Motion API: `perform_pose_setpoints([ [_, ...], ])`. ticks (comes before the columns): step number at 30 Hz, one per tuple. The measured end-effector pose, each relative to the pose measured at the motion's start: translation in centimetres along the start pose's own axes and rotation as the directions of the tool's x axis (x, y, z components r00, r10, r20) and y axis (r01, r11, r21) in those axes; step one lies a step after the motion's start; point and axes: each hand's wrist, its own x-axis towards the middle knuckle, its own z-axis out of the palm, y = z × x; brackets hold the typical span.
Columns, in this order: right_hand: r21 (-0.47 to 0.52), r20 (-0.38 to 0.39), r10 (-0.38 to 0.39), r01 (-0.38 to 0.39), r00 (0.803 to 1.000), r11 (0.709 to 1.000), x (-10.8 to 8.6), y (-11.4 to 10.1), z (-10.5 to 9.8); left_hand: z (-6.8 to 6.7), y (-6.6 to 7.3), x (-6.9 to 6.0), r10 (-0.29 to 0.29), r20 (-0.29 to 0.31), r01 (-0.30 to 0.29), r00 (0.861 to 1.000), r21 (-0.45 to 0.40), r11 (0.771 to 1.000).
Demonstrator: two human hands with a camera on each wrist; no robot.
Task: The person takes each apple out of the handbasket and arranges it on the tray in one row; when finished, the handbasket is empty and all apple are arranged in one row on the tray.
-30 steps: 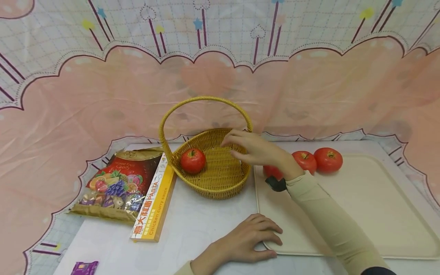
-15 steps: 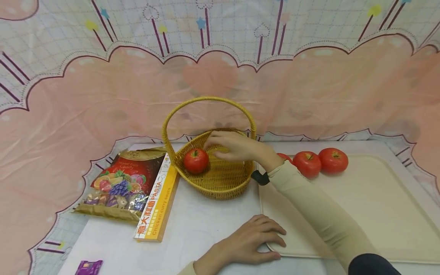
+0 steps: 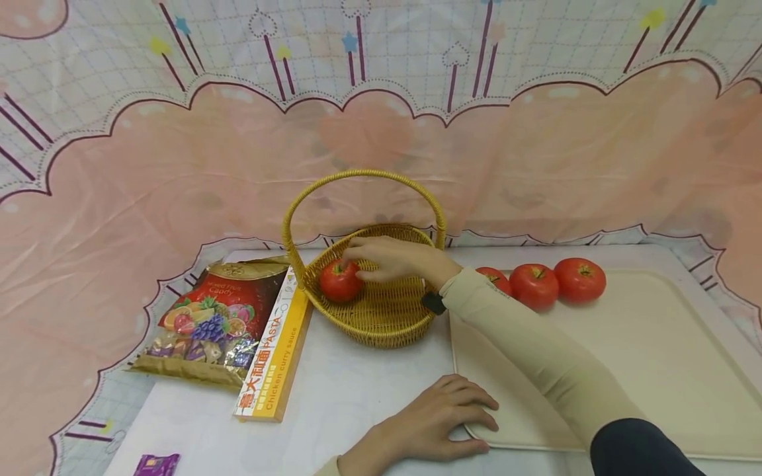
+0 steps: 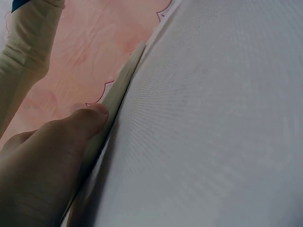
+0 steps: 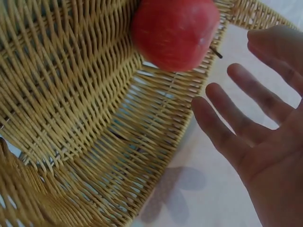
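Observation:
Over the yellow wicker basket, my right hand reaches toward a red apple at the basket's left side. In the right wrist view the fingers of that hand are spread, with a gap between them and the apple; its dark stem points toward the hand. My left hand rests at the near left corner of a cream tray. From the left wrist, the thumb lies against the tray's edge. Three more red apples sit in a row on the tray's far left part, the middle one between two others.
Left of the basket lies a yellow and white pasta box, beside a red and gold candy bag. A small purple wrapped candy is at the near left. A patterned curtain hangs behind the table.
My right hand has moved left across the basket, from its right side to the apple inside. The left hand stays at the tray corner. The view has shifted slightly.

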Motion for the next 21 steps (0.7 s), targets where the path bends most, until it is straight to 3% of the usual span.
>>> perform_pose_setpoints([
  [4,0.019,0.046,0.036,-0.037,0.998,0.999,0.7,0.6,0.2,0.0,0.0,0.1,0.011,-0.007,-0.011,1.0,-0.004,1.0],
  [14,-0.051,0.131,0.081,-0.075,0.988,0.996,3.3,0.5,0.8,0.0,-0.2,0.0,0.017,-0.025,-0.016,1.0,0.028,0.999],
  [21,-0.065,0.207,0.072,-0.06,0.976,0.996,4.7,0.1,1.2,0.1,-0.2,0.1,0.019,-0.023,-0.019,1.0,0.01,1.0],
])
